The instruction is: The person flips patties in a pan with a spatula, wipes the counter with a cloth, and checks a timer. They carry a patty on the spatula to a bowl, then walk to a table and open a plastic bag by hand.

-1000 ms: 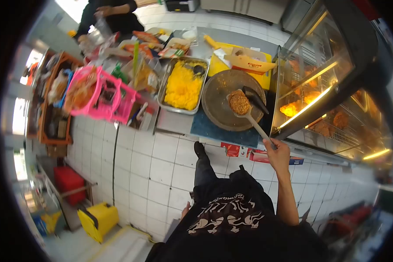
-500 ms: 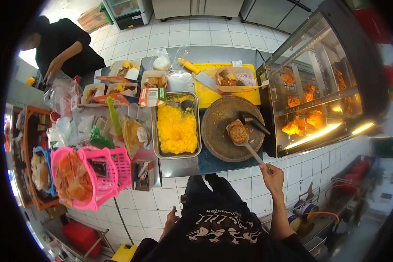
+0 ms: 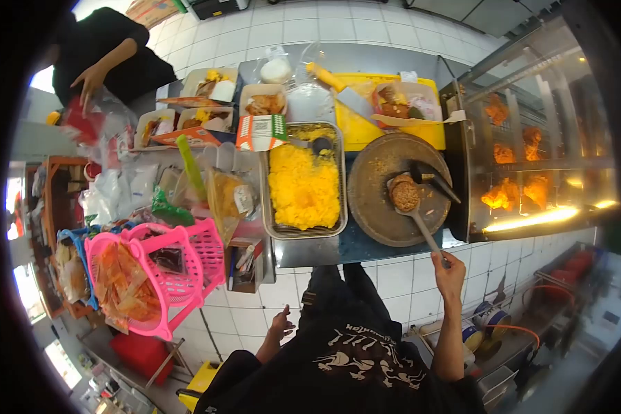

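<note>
My right hand (image 3: 450, 273) grips the handle of a ladle (image 3: 422, 228), whose bowl holds a brown, grainy food (image 3: 404, 194) over the round chopping board (image 3: 376, 214). A black-handled tool (image 3: 436, 181) lies on the board beside the ladle's bowl. Left of the board, a metal tray (image 3: 268, 222) holds yellow rice (image 3: 302, 190) and a dark spoon. My left hand (image 3: 281, 323) hangs beside my body below the table edge, holding nothing, its fingers partly spread. Behind the board, an open food box (image 3: 408, 103) rests on a yellow cutting board (image 3: 352, 134), near a yellow-handled cleaver (image 3: 352, 100).
A glass display case (image 3: 531, 138) with fried chicken stands at the right. Filled boxes (image 3: 203, 121) sit at the back left, where a co-worker's hand (image 3: 90, 83) touches a plastic bag. A pink basket (image 3: 203, 276) hangs over the near left side, beside a small pen box (image 3: 247, 265).
The view has shifted, so the table appears further right and higher. The ladle stays over the chopping board in my right hand. A red item now shows by the co-worker's hand.
</note>
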{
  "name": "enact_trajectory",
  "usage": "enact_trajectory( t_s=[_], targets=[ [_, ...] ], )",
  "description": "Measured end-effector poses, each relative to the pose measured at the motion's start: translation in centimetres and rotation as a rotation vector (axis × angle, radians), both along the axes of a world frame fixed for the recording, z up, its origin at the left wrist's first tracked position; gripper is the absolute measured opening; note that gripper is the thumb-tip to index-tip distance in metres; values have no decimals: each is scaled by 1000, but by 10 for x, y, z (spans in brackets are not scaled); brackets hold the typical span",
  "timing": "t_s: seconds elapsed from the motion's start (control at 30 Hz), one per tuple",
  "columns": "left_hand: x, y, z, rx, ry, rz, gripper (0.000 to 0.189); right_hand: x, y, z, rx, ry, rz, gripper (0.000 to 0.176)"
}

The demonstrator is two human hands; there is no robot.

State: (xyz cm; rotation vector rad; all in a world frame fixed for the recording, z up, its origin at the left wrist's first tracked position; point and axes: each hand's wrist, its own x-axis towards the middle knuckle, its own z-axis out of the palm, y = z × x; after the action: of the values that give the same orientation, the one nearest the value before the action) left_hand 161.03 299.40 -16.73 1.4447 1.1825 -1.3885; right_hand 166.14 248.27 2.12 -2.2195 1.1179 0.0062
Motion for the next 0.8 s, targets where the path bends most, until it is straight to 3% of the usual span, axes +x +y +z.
enact_trajectory(
  t_s=[0.17, 0.3, 0.37, 0.43, 0.5, 0.53, 0.63, 0.77, 0.8],
  targets=[
    [1, -6, 1, 27, 17, -13, 72, 5, -2, 0, 91, -31, 23, 38],
    [-4, 0, -3, 24, 0, 0, 70, 6, -2, 6, 138, 125, 56, 40],
    [-11, 0, -4, -29, -79, 42, 70, 5, -5, 8, 133, 176, 69, 39],
    [-20, 3, 0, -104, -209, -58, 72, 0, -9, 7, 163, 179, 46, 41],
    [-12, -4, -6, 38, 18, 17, 73, -11, -14, 2, 227, 156, 36, 43],
    [-14, -5, -4, 46, 10, 20, 73, -10, -13, 9, 262, 154, 15, 45],
    [-30, -3, 0, -69, -264, -174, 71, -17, -15, 15, 300, 137, -6, 46],
    [-34, -6, 3, -37, -278, -176, 69, -21, -11, 32, 439, 128, -112, 49],
    [-30, -8, 0, -19, -247, -156, 69, -29, -15, 32, 432, 150, -50, 56]
  ],
)
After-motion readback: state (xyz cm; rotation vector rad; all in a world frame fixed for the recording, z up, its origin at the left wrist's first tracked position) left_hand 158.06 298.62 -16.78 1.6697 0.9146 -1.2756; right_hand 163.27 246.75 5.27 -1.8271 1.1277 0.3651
